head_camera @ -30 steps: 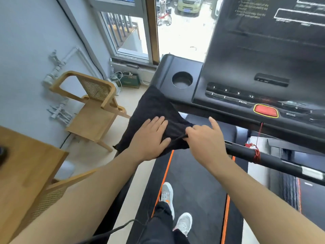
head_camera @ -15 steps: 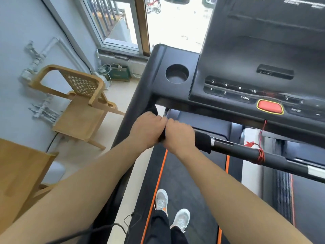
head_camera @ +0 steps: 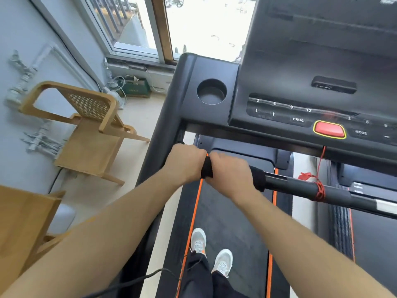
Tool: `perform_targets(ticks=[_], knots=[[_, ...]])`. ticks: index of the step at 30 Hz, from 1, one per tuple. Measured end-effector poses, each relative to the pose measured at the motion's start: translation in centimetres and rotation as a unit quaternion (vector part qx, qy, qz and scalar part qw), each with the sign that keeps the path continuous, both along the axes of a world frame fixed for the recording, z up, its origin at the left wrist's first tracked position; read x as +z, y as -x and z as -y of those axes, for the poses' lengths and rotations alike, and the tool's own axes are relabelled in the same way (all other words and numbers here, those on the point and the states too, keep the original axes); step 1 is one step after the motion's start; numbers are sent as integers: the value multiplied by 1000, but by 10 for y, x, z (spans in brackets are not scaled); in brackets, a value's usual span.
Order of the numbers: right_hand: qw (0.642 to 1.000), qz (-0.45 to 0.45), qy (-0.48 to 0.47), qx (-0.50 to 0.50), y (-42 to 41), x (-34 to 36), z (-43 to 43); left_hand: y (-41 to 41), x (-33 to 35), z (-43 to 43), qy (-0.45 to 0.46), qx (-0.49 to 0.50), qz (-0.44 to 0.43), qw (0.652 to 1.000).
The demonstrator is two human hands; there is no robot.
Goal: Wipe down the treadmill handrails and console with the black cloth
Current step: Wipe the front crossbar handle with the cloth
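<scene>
Cloth point(head_camera: 207, 167) is wrapped round the front handrail point(head_camera: 300, 184), clenched under left hand point(head_camera: 185, 163) and right hand point(head_camera: 231, 174), side by side. Rail beyond the right hand and console point(head_camera: 300, 117) above are judged not yet wiped.

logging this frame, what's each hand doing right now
Left hand: closed around the black cloth on the handrail.
Right hand: closed around the same cloth on the handrail, beside the left.

Left grip point(head_camera: 186, 162) and right grip point(head_camera: 231, 174) fisted side by side, arms outstretched
</scene>
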State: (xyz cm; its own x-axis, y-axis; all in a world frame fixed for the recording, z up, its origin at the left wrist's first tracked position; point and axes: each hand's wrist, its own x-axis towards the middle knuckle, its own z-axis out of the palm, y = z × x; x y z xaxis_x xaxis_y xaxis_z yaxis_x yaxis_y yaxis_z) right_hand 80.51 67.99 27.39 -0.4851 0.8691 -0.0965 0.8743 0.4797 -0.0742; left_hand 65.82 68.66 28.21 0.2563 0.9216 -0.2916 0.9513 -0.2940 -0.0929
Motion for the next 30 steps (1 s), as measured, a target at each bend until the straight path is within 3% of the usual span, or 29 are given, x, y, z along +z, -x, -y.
perform_targets(ticks=[3, 5, 6, 7, 10, 13, 15, 17, 19, 21, 22, 24, 26, 27, 30], knots=[[992, -25, -125, 12, -7, -19, 11, 4, -18, 16, -142, -18, 15, 990], [997, -11, -78, -5, -3, -12, 3, 3, -22, 17, -188, -30, 24, 981], [1000, 4, -5, -9, 1, -3, -5, 2, -19, 13, -176, -37, 26, 983], [996, 13, 88, -2, 3, 3, -14, 1, -12, 8, -129, -41, 24, 991], [949, 0, 315, 18, 3, 16, -44, -3, 13, -20, 133, -27, -15, 991], [916, -45, 399, 11, -2, 21, -56, -9, 28, -49, 351, 26, 16, 936], [930, -42, 365, 10, -10, 24, -49, -13, 28, -55, 402, 50, 37, 913], [973, -19, 228, 18, -19, 17, -33, -15, 23, -45, 331, 31, 26, 943], [998, -24, 46, 33, -29, 0, -9, -16, 8, -20, 127, 8, 14, 992], [995, -45, -81, 33, -37, -15, 7, -25, -10, 10, -67, -17, -6, 998], [992, -48, -111, 26, -41, -19, 10, -33, -16, 21, -125, -17, -2, 992], [994, -47, -101, 8, -51, -17, 8, -53, -18, 23, -143, -25, 23, 989], [999, -11, 34, -19, -63, -3, -5, -71, -6, 5, -24, -35, 14, 999], [992, 6, 121, -22, -69, 3, -15, -76, 1, -8, 77, -27, 12, 997], [942, 15, 334, -22, -82, 19, -42, -84, 24, -43, 314, -6, 57, 948]])
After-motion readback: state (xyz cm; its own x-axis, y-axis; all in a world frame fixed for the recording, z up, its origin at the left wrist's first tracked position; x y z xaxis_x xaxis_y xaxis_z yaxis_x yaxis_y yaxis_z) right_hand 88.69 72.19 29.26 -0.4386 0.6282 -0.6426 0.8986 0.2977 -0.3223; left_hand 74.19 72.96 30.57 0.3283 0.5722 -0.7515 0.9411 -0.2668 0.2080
